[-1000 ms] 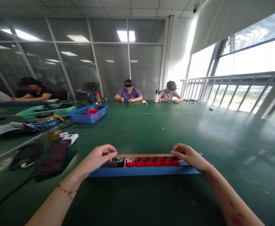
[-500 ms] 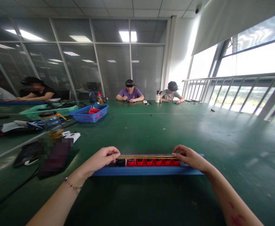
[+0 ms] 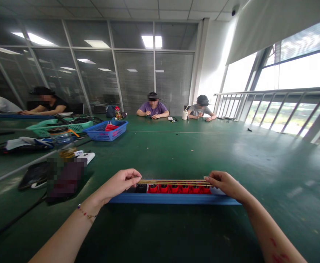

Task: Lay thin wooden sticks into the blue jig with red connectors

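A long blue tray [image 3: 173, 198] lies on the table in front of me, with a row of several red pieces [image 3: 174, 189] inside and a black piece [image 3: 141, 188] at its left end. Above the row run thin tan strands [image 3: 173, 182], pulled straight like a stretched rubber band. My left hand [image 3: 127, 179] pinches them at the left between thumb and fingertips. At the other end my right hand [image 3: 219, 181] grips them the same way, over a pale piece in the tray. The fingers hide both ends of the strands.
To the left lie a dark pouch [image 3: 66, 180], a phone [image 3: 34, 175] and a lidded jar [image 3: 62, 140]. Farther back are a blue basket [image 3: 105, 134] and a green basket [image 3: 43, 129]. Several people sit at the far and left sides of the green table [image 3: 203, 153].
My right hand has shifted slightly right, and the strands now spread farther apart near it. My left hand keeps its pinch. The whole view has turned a little.
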A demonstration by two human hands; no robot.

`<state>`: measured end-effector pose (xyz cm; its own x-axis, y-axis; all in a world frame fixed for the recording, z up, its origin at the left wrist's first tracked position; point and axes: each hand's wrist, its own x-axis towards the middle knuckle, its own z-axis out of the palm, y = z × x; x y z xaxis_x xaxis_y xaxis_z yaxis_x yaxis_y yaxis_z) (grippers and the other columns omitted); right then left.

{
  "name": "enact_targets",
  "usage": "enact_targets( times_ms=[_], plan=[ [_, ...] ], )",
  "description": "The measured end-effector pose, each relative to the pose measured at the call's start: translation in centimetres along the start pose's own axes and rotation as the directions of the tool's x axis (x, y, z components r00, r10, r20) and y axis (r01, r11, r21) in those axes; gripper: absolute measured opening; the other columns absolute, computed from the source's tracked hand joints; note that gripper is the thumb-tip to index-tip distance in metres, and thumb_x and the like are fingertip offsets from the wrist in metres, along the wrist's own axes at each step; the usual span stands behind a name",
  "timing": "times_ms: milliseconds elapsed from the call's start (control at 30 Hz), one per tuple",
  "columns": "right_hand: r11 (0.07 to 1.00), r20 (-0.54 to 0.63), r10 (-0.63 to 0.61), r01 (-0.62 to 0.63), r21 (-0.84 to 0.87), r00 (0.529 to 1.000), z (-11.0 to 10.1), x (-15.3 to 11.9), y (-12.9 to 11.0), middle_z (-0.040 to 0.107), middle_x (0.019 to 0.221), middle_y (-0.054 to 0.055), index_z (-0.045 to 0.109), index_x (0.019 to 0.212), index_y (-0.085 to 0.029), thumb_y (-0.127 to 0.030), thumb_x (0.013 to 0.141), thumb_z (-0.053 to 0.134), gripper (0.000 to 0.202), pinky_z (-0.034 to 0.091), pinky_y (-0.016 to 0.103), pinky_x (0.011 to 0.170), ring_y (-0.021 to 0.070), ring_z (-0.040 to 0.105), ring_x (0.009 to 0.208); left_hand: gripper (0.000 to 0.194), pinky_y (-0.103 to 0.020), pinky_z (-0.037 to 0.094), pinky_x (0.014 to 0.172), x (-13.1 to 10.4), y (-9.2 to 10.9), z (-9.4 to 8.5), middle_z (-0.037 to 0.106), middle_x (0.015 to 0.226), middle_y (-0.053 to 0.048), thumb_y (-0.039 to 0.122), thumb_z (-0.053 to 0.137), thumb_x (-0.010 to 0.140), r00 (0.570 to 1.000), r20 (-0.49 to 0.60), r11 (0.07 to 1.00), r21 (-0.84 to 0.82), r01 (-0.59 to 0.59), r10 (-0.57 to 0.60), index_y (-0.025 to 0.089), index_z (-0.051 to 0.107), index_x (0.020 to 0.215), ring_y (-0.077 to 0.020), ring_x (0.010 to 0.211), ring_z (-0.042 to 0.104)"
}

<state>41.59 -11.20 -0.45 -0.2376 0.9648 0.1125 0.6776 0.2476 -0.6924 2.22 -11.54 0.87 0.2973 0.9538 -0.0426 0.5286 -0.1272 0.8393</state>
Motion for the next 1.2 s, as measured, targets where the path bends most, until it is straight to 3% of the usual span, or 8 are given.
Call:
enact_targets(
  times_ms=[167, 300, 400, 467, 700, 900, 1067, 1200],
  plan=[
    [0.984, -0.237, 0.008, 0.034, 0.173, 0.972, -0.8, 0.1, 0.1, 0.049, 0.056, -0.002, 0.052, 0.060, -0.017, -0.052, 0.076, 0.046, 0.039, 0.035, 0.022, 0.054, 0.0110, 0.044, 0.055, 0.036, -0.019, 0.031, 0.047, 0.2, -0.4, 0.0, 0.057, 0.068, 0.001, 0.046, 0.050, 0.074, 1.000, 0.014, 0.999, -0.052, -0.005, 0.006, 0.019, 0.054, 0.098, -0.0106, 0.056, 0.047],
    [0.940, -0.493, 0.100, 0.081, 0.332, 0.864, -2.6, 0.1, 2.0, 0.044, 0.055, -0.002, 0.048, 0.060, -0.018, -0.052, 0.077, 0.045, 0.038, 0.035, 0.021, 0.051, 0.0104, 0.040, 0.052, 0.036, -0.018, 0.030, 0.046, 0.3, -0.6, 0.0, 0.056, 0.068, 0.002, 0.045, 0.050, 0.075, 1.000, 0.017, 0.998, -0.058, -0.005, 0.006, 0.019, 0.052, 0.100, -0.0097, 0.054, 0.045],
    [0.926, -0.582, 0.172, 0.072, 0.371, 0.795, -3.8, 0.2, 3.7, 0.042, 0.053, -0.003, 0.047, 0.059, -0.017, -0.053, 0.074, 0.049, 0.038, 0.033, 0.020, 0.047, 0.0088, 0.038, 0.049, 0.036, -0.018, 0.030, 0.047, 0.1, -0.5, -0.1, 0.055, 0.067, 0.002, 0.044, 0.049, 0.075, 1.000, 0.018, 0.998, -0.053, -0.020, 0.021, 0.018, 0.053, 0.099, -0.0097, 0.055, 0.046],
    [0.938, -0.587, 0.176, 0.046, 0.343, 0.790, -4.2, 0.4, 4.6, 0.042, 0.052, -0.004, 0.047, 0.058, -0.017, -0.053, 0.073, 0.049, 0.039, 0.033, 0.020, 0.047, 0.0086, 0.038, 0.049, 0.036, -0.018, 0.030, 0.047, 0.0, -0.3, -0.1, 0.055, 0.068, 0.001, 0.045, 0.049, 0.075, 0.999, 0.019, 0.999, -0.043, -0.027, 0.028, 0.018, 0.054, 0.098, -0.0101, 0.056, 0.046],
    [0.995, -0.451, 0.097, -0.082, 0.052, 0.887, -2.8, 1.8, 5.0, 0.045, 0.048, -0.004, 0.051, 0.060, -0.017, -0.055, 0.075, 0.045, 0.041, 0.033, 0.021, 0.045, 0.0098, 0.040, 0.046, 0.040, -0.019, 0.032, 0.049, -0.1, 0.3, -0.2, 0.057, 0.069, 0.001, 0.051, 0.048, 0.074, 1.000, 0.019, 0.999, 0.029, -0.018, 0.017, 0.017, 0.057, 0.093, -0.0109, 0.057, 0.047],
    [0.998, -0.092, -0.040, 0.035, -0.054, 0.995, -1.7, 3.8, 2.8, 0.056, 0.058, 0.000, 0.060, 0.074, -0.015, -0.048, 0.074, 0.049, 0.035, 0.040, 0.021, 0.051, 0.0123, 0.051, 0.055, 0.043, -0.019, 0.033, 0.049, -0.4, 0.3, -0.6, 0.057, 0.070, 0.000, 0.055, 0.042, 0.075, 0.999, 0.023, 0.994, 0.109, -0.027, 0.024, 0.017, 0.059, 0.086, -0.0112, 0.058, 0.046],
    [0.972, 0.160, -0.138, 0.165, -0.170, 0.978, -0.9, 6.1, 1.8, 0.067, 0.078, 0.004, 0.067, 0.088, -0.018, -0.034, 0.071, 0.053, 0.027, 0.045, 0.025, 0.066, 0.0169, 0.058, 0.071, 0.041, -0.020, 0.037, 0.053, -0.4, 0.3, -1.1, 0.058, 0.071, 0.001, 0.053, 0.041, 0.077, 0.998, 0.038, 0.977, 0.206, -0.051, 0.045, 0.018, 0.061, 0.084, -0.0125, 0.060, 0.049],
    [0.922, 0.241, -0.178, 0.247, -0.297, 0.954, 0.3, 7.7, 2.4, 0.069, 0.080, 0.003, 0.069, 0.092, -0.022, -0.025, 0.071, 0.051, 0.028, 0.044, 0.025, 0.067, 0.0174, 0.060, 0.072, 0.039, -0.021, 0.040, 0.061, -0.6, 0.8, -1.7, 0.062, 0.077, 0.000, 0.051, 0.041, 0.077, 0.997, 0.048, 0.953, 0.294, -0.069, 0.058, 0.019, 0.063, 0.083, -0.0158, 0.071, 0.055]
  ],
)
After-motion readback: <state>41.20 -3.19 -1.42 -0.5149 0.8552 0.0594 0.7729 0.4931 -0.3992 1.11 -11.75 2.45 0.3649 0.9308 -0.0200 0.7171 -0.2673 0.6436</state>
